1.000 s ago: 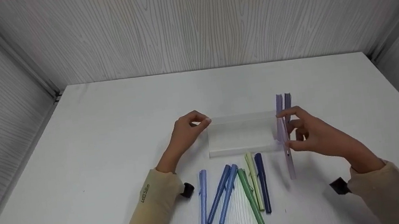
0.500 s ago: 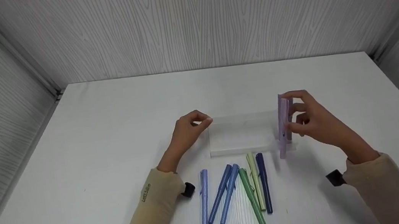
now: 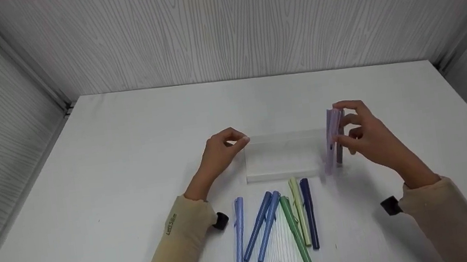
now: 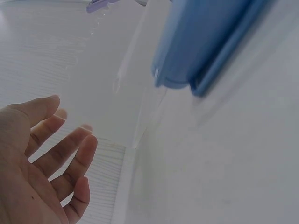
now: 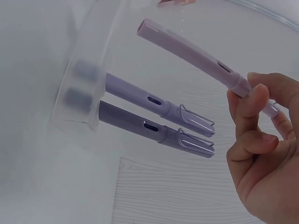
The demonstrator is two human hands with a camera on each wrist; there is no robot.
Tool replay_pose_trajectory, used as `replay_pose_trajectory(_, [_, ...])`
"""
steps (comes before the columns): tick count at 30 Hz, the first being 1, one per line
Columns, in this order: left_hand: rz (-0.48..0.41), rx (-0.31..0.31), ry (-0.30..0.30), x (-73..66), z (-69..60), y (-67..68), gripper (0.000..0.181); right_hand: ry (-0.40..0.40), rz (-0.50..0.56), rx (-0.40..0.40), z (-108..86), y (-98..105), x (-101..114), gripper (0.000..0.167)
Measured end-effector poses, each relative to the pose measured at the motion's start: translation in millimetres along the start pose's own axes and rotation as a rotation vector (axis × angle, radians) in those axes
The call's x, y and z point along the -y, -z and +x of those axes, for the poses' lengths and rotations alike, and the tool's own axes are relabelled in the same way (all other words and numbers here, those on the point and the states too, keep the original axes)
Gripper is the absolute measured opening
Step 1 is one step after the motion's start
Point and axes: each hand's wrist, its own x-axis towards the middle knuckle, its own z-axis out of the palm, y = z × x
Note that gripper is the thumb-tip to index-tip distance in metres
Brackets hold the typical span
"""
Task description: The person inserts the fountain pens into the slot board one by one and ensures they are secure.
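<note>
- In the head view, right of centre, the right hand (image 3: 364, 134) is grasping a slim pale pink-lilac pen (image 5: 187, 53) between thumb and fingers.
- In the right wrist view, this pen is slanting from the hand at the right toward the upper middle, its far end appearing apart from the tray.
- Two clipped pens, one light lavender (image 5: 133, 91) and one dark purple (image 5: 128, 119), are sitting side by side below it, their ends showing blurred through the wall of a translucent white rectangular tray (image 3: 282, 156).
- The left hand (image 3: 222, 149), near the middle of the head view, is pinching the tray's upper left corner.
- At the lower middle, a light blue pen (image 3: 239, 234), two mid-blue pens (image 3: 269, 227), a green pen (image 3: 296, 233), a yellow-green pen (image 3: 299, 212) and a navy pen (image 3: 310, 213) are lying on the white counter (image 3: 88, 190), below the tray and between the sleeves.
</note>
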Motion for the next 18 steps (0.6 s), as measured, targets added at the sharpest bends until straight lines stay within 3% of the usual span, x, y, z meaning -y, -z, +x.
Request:
replay_pose_trajectory(7, [-0.005, 0.003, -0.012, 0.4, 0.9, 0.1, 0.023, 0.010, -0.013, -0.042, 3.0, -4, -2, 0.062])
replay_pose_trajectory(14, [-0.016, 0.009, 0.036, 0.9, 1.3, -0.5, 0.023, 0.027, -0.067, -0.068, 7.3, -11, -9, 0.062])
replay_pose_trajectory(18, [-0.014, 0.011, 0.033, 1.5, 1.3, -0.6, 0.024, 0.019, -0.070, -0.071, 8.0, -15, -11, 0.062])
